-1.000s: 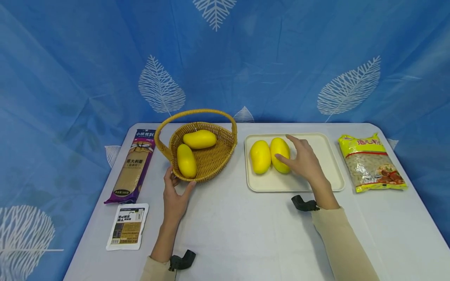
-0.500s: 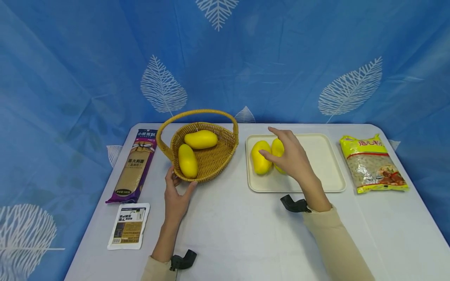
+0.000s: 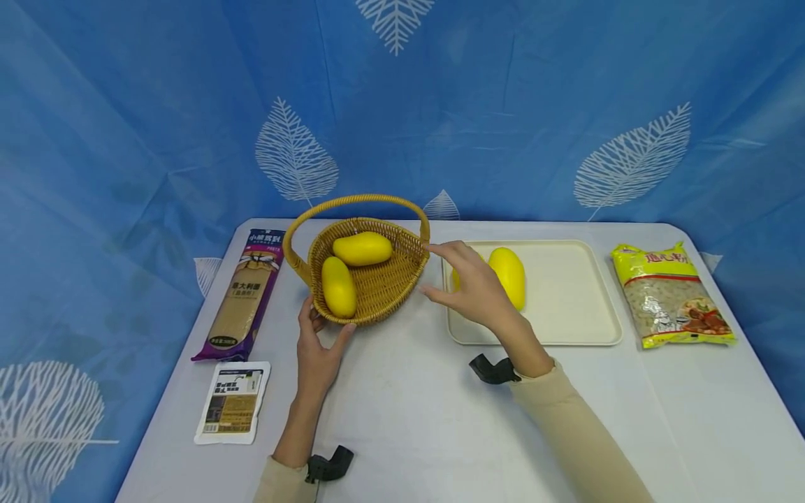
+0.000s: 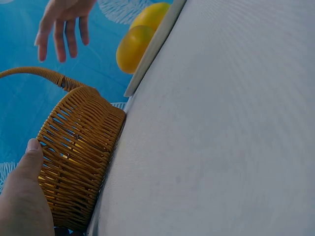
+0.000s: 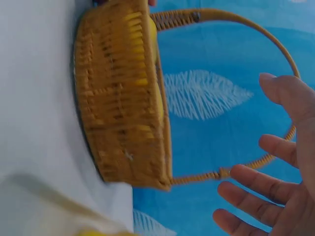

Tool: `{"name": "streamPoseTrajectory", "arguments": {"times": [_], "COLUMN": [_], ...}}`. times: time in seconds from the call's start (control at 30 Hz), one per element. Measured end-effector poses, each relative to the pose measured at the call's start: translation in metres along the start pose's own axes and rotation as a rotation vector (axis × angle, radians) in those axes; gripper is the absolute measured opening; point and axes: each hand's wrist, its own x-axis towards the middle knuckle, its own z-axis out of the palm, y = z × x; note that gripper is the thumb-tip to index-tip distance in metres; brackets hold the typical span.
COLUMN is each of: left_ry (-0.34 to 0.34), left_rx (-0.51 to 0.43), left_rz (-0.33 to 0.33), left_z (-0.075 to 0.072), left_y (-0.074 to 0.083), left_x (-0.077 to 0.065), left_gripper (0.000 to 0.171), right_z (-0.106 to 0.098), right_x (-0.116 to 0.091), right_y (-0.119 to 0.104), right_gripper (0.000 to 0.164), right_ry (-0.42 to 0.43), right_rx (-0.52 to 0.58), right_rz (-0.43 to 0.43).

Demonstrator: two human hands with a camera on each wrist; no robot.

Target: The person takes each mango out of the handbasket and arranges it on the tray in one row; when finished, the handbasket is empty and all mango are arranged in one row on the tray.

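Observation:
A wicker basket (image 3: 383, 283) with a tall arched handle stands left of the middle, holding two yellow mangoes (image 3: 363, 249). My left hand (image 3: 318, 360) grips its near left side, thumb at the rim; the left wrist view shows that thumb against the woven wall (image 4: 78, 152). By the basket's right end, my right hand (image 3: 474, 290) has its fingers spread with nothing between them. In the right wrist view the open fingers (image 5: 261, 189) appear beside the basket handle (image 5: 231, 17). Two more mangoes (image 3: 508, 277) lie on a cream tray (image 3: 566, 293), one partly hidden by the right hand.
A purple pasta pack (image 3: 242, 297) lies left of the basket, with a small white pouch (image 3: 233, 403) nearer the front. Right of the tray is a yellow bag of pasta (image 3: 673, 297). A blue leaf-patterned cloth (image 3: 503, 105) hangs behind the white table (image 3: 415, 419).
My right hand has travelled left from over the tray's mangoes to the basket's right end, fingers still spread. The left hand stays on the basket.

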Motion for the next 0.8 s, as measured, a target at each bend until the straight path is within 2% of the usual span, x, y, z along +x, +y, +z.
{"name": "streamPoseTrajectory", "arguments": {"times": [0.2, 0.4, 0.8], "left_ry": [-0.003, 0.000, -0.009], "left_rx": [-0.002, -0.008, -0.013], "left_rz": [0.006, 0.019, 0.026], "left_z": [0.000, 0.000, 0.000], "left_y": [0.001, -0.001, -0.002], "left_x": [0.000, 0.001, 0.002], "left_gripper": [0.091, 0.092, 0.089], "right_z": [0.025, 0.050, 0.078], "right_x": [0.011, 0.020, 0.033], "right_y": [-0.007, -0.012, -0.019], "right_gripper": [0.065, 0.065, 0.068], "right_ry": [-0.077, -0.105, -0.199], "right_rx": [0.026, 0.001, 0.113], "right_rz": [-0.052, -0.127, -0.123]}}
